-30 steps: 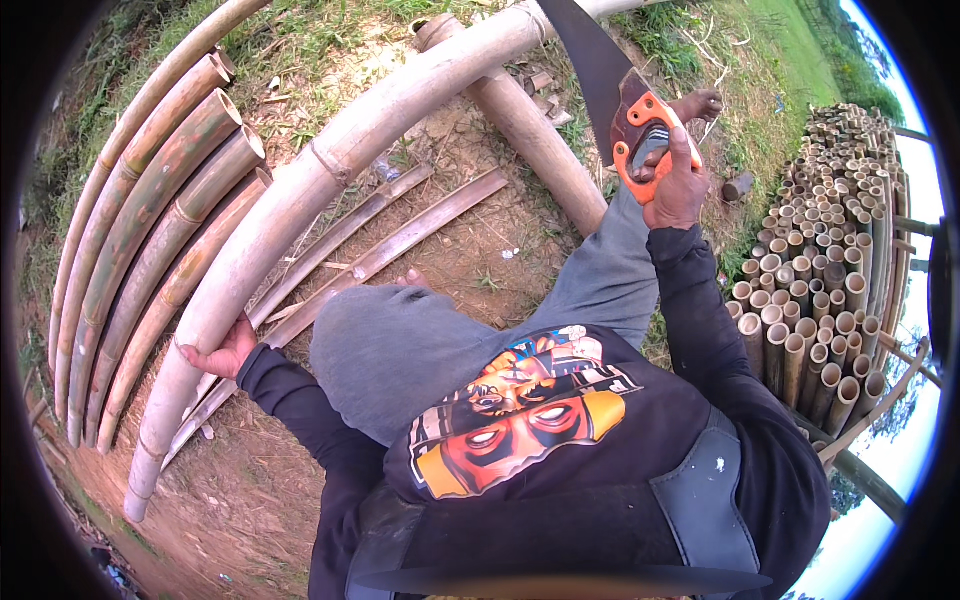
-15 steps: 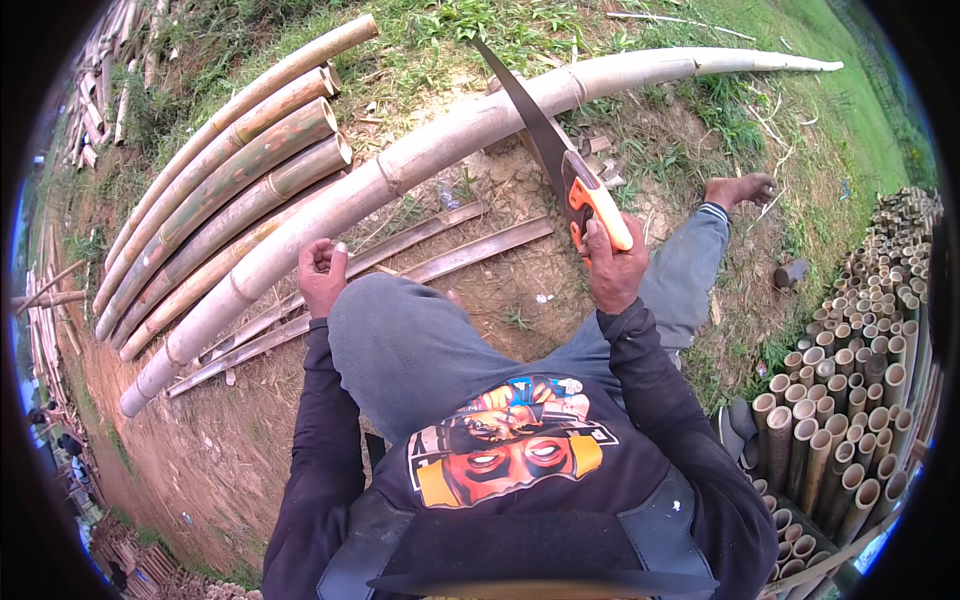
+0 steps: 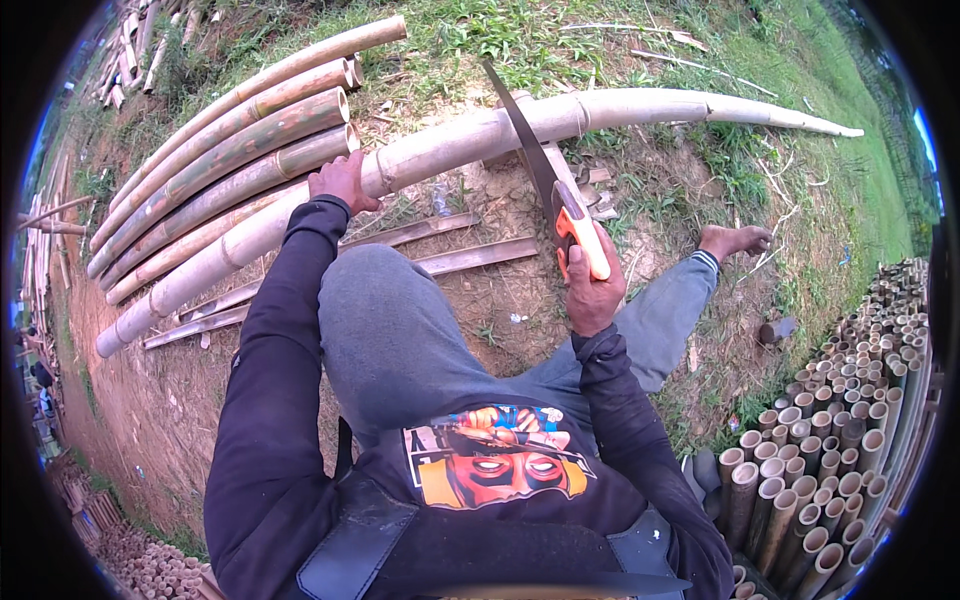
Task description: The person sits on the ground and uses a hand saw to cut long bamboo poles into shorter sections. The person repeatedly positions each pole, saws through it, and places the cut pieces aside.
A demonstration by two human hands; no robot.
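A long pale bamboo pole [image 3: 440, 152] runs across from the lower left to the far right. My left hand [image 3: 342, 184] lies over it left of the middle, fingers curled round the top and thumb on the near side. In my right hand [image 3: 597, 292] is a handsaw with an orange and white handle [image 3: 578, 232], gripped with the fingers wrapped round. Its dark blade [image 3: 535, 150] crosses the pole at a slant, the tip pointing away beyond it. Whether the teeth touch the bamboo I cannot tell. A block of wood [image 3: 505, 158] shows under the pole near the blade.
Several cut bamboo poles [image 3: 270, 121] lie side by side at the left. Split bamboo strips [image 3: 480, 255] rest on the ground before my knee. Upright bamboo tubes [image 3: 800, 480] stand packed at the right. My bare foot [image 3: 735, 241] is stretched out on the right.
My left hand has moved forward from above my knee and closed on the pole. The right hand keeps its grip on the saw, whose blade still crosses the pole.
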